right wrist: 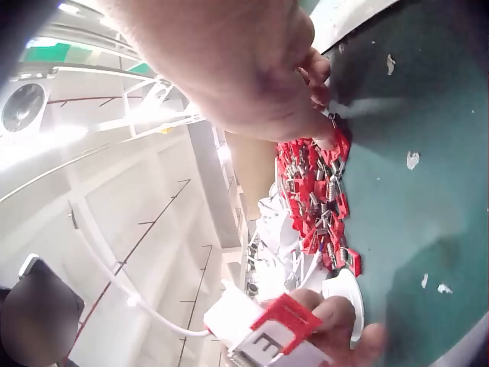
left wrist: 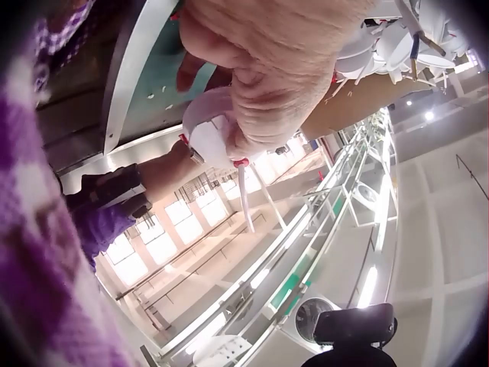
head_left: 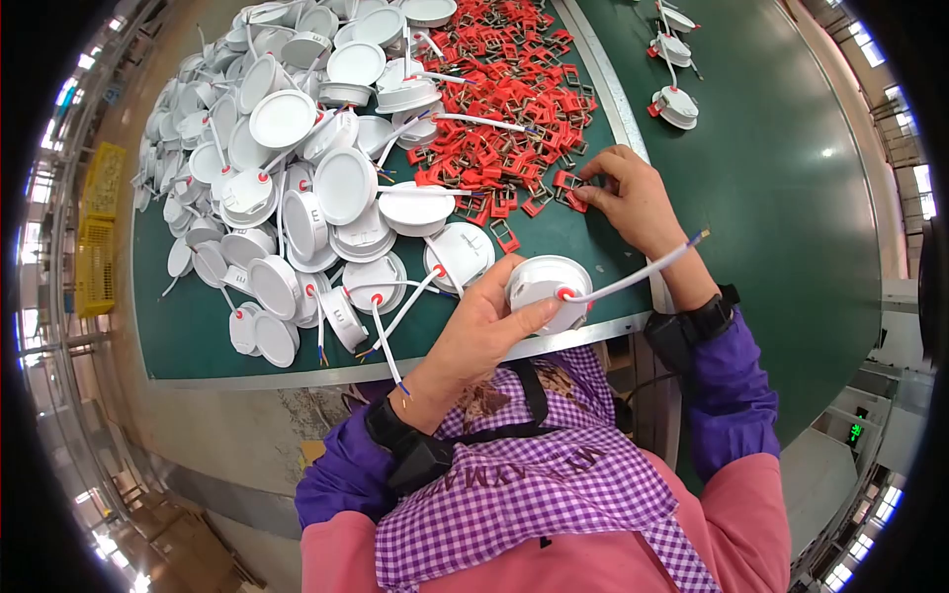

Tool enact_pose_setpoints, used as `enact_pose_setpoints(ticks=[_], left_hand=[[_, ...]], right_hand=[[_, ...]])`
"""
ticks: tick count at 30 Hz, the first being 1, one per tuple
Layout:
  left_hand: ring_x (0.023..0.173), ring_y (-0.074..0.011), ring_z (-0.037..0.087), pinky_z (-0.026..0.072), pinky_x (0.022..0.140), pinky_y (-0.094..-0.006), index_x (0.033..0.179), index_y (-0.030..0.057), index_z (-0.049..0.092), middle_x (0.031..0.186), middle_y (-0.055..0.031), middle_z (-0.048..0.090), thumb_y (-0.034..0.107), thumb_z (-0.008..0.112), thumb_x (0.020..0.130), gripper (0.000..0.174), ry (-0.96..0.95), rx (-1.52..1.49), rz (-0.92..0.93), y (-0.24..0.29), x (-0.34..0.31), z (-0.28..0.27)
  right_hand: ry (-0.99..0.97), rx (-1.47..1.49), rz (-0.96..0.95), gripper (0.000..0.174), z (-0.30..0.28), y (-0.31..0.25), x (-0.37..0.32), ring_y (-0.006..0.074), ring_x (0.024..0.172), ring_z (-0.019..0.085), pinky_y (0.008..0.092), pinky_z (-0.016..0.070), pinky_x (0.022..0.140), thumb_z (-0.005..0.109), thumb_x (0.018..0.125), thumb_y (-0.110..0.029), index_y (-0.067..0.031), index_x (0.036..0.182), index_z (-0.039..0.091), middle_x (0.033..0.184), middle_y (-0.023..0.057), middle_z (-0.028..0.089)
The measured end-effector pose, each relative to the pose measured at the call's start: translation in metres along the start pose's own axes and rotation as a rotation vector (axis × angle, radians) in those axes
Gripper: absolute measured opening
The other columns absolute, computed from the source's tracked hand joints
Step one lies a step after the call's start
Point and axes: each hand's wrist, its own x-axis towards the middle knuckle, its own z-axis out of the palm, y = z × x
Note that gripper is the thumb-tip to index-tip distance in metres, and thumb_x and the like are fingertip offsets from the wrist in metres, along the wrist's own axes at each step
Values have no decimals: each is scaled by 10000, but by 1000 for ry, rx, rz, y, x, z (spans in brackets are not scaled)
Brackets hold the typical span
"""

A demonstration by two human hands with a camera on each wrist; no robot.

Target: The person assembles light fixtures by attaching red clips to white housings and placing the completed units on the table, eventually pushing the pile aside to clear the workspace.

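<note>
My left hand (head_left: 473, 334) holds a round white downlight (head_left: 535, 281), thumb on its back and fingers around the rim. A white cable (head_left: 643, 269) runs from the lamp's red grommet (head_left: 564, 295) toward the right forearm. On the lamp's side, the right wrist view shows a red clip (right wrist: 289, 315). At the near edge of a pile of red spring clips (head_left: 504, 109), my right hand (head_left: 633, 201) pinches one red clip (head_left: 566, 185) between thumb and fingers. In the left wrist view, the left hand (left wrist: 283, 69) covers part of the lamp (left wrist: 205, 136).
A large heap of white downlights (head_left: 282, 119) with loose cables covers the left of the green table (head_left: 188, 346). A metal edge strip (head_left: 608, 74) separates it from another green surface (head_left: 781, 227), where several lamps with red clips (head_left: 676, 107) lie. Yellow crates (head_left: 96, 252) stand far left.
</note>
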Motion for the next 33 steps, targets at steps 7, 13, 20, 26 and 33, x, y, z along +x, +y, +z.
enact_pose_setpoints(ticks=[7,13,20,26,33], left_hand=[[979,-162,595,515,804,-285,1134,6,468,1060,-84,577,-21,650,795,386,-68,113,13,2,1,2],[866,-136,625,518,769,-272,1082,3,533,962,-66,624,-21,694,747,372,35,255,17,6,2,1],[767,-96,607,496,670,-234,1013,5,603,886,-47,637,74,713,753,291,128,330,107,1,6,5],[739,-99,575,464,630,-244,957,-13,625,848,-41,593,95,720,716,280,162,501,228,1,8,6],[692,-138,555,442,590,-281,860,-22,633,787,-63,566,112,722,685,238,174,632,390,1,8,12]], right_hand=[[31,204,38,121,-11,-8,-10,103,604,540,265,411,534,674,779,-77,-19,815,573,759,45,585],[-118,596,155,90,-45,-34,-31,53,640,574,195,437,561,623,819,-69,12,831,586,720,6,603],[-21,-7,-215,121,-26,-69,-79,289,664,611,354,484,549,647,781,-49,-29,893,606,758,113,607],[11,68,-302,188,-18,-77,-88,265,695,633,326,511,579,650,765,2,-4,947,602,813,111,627],[67,-91,-354,245,-13,-78,-91,239,676,629,314,507,559,644,693,30,9,935,606,778,96,620]])
